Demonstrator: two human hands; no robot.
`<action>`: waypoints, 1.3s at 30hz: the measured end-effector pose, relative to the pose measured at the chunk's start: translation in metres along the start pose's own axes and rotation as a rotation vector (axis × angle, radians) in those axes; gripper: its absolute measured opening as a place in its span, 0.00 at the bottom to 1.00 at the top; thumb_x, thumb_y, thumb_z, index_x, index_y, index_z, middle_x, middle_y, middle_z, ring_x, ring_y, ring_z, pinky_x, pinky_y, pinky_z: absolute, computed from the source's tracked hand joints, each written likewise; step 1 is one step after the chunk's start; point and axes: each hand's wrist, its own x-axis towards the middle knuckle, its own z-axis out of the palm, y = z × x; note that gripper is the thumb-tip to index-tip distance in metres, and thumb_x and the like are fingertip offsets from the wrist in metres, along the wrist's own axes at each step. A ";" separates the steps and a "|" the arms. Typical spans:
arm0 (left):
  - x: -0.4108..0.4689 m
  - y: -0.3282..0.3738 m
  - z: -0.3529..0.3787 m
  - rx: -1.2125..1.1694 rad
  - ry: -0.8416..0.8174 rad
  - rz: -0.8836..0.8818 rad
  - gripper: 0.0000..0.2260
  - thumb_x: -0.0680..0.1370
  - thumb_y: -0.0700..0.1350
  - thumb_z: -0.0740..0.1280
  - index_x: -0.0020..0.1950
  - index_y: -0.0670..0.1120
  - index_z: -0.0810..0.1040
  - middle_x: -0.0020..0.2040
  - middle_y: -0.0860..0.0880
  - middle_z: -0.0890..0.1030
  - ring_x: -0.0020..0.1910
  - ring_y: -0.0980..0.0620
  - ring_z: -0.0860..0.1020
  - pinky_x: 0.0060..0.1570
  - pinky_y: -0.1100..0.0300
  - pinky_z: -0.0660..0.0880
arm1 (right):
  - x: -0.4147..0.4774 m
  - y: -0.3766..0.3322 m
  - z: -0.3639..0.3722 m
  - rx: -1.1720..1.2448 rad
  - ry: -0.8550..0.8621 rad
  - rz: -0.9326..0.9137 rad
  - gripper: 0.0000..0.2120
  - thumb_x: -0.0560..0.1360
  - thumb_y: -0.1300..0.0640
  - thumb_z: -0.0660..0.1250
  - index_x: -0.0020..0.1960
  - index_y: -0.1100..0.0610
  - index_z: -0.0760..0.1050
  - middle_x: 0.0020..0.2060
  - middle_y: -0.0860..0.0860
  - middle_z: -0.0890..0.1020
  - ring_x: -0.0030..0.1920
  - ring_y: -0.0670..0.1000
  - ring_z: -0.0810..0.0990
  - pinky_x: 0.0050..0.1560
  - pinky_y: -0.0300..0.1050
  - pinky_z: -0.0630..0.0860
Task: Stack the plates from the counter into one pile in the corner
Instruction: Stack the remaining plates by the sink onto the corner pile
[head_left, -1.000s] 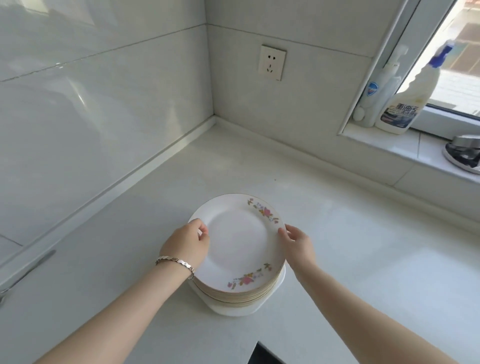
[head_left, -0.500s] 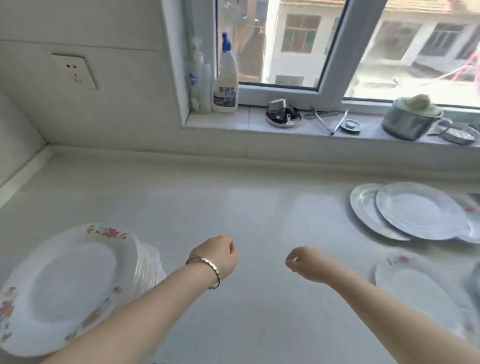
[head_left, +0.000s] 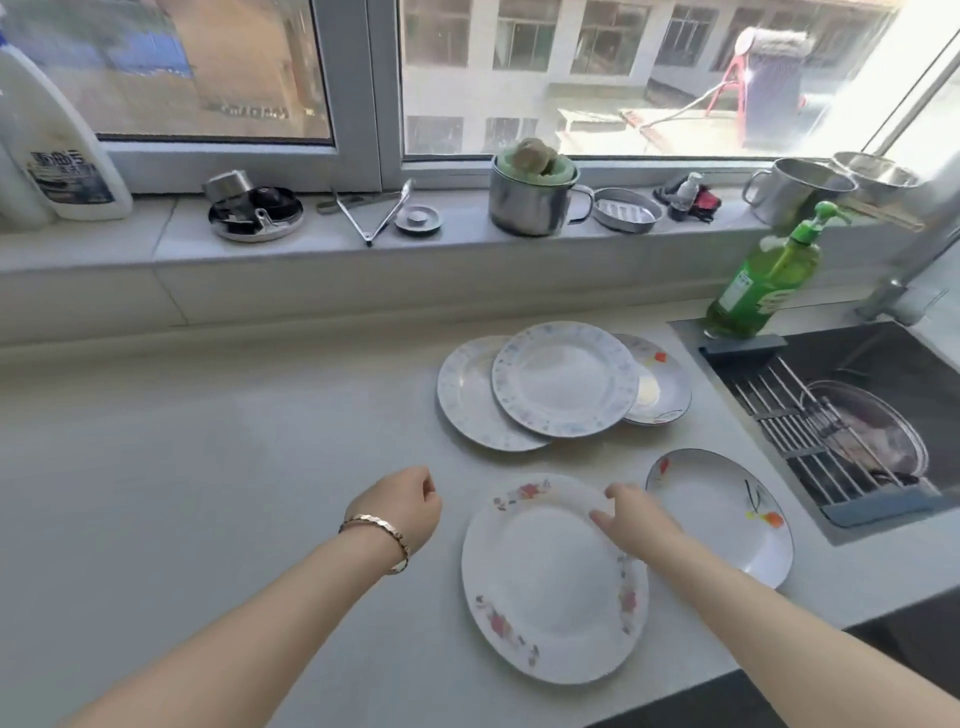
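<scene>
- Right hand (head_left: 631, 522): forearm comes in from the near right, palm down, fingers loosely spread. It lies over the far right rim of the pink-flowered plate (head_left: 553, 582). Fingertips look to be touching the rim; no closed grasp visible, nothing lifted.
- Left hand (head_left: 402, 506): forearm comes in from the near left, wrist straight. Fingers curled into a loose fist, holding nothing. It hangs over bare counter (head_left: 208, 467), just left of the pink-flowered plate and not touching it.
- Bracelet (head_left: 376, 535) on the left wrist, gold-coloured links.
- Pink-flowered plate: lies flat on the counter, nearest of all plates, near the front edge.
- Orange-flower plate (head_left: 727, 514): flat, just right of the pink-flowered plate. Its left rim is partly hidden behind the right hand; whether the two plates touch, cannot tell.
- Farther back, a loose overlapping group of three: a blue-rimmed plate (head_left: 563, 376) on top, a second pale plate (head_left: 467, 400) under it to the left, and a small dish (head_left: 657, 387) with a red mark under it to the right.
- Sink (head_left: 883, 364) at far right, with a metal rack (head_left: 810, 441) across it and a pot lid on the rack.
- Green soap bottle (head_left: 763, 280) stands at the sink's far left corner.
- Windowsill (head_left: 457, 234) along the far wall: white detergent bottle (head_left: 57, 150) at far left, tongs (head_left: 374, 210), a steel mug (head_left: 530, 200) with a scrubber in it, a soap dish (head_left: 626, 210).
- The corner pile itself is out of view.
</scene>
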 end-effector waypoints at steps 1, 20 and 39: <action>0.004 0.008 0.004 -0.006 0.002 -0.007 0.06 0.77 0.44 0.55 0.44 0.49 0.71 0.45 0.49 0.78 0.43 0.47 0.76 0.41 0.61 0.69 | 0.009 0.009 0.000 -0.002 -0.012 0.012 0.24 0.79 0.48 0.58 0.70 0.60 0.64 0.68 0.56 0.68 0.66 0.56 0.72 0.63 0.48 0.71; 0.021 -0.013 0.005 -0.167 0.037 -0.249 0.10 0.76 0.43 0.56 0.35 0.52 0.69 0.40 0.49 0.80 0.45 0.44 0.82 0.47 0.53 0.78 | 0.058 0.005 -0.026 0.339 -0.065 -0.259 0.19 0.72 0.48 0.69 0.31 0.56 0.65 0.29 0.49 0.69 0.32 0.50 0.67 0.32 0.43 0.61; -0.123 -0.281 -0.109 -0.299 0.435 -0.635 0.09 0.76 0.43 0.57 0.38 0.48 0.73 0.42 0.44 0.83 0.45 0.42 0.82 0.45 0.53 0.78 | -0.066 -0.315 0.025 0.933 -0.206 -0.333 0.20 0.76 0.48 0.63 0.46 0.67 0.77 0.41 0.56 0.77 0.40 0.53 0.74 0.44 0.45 0.70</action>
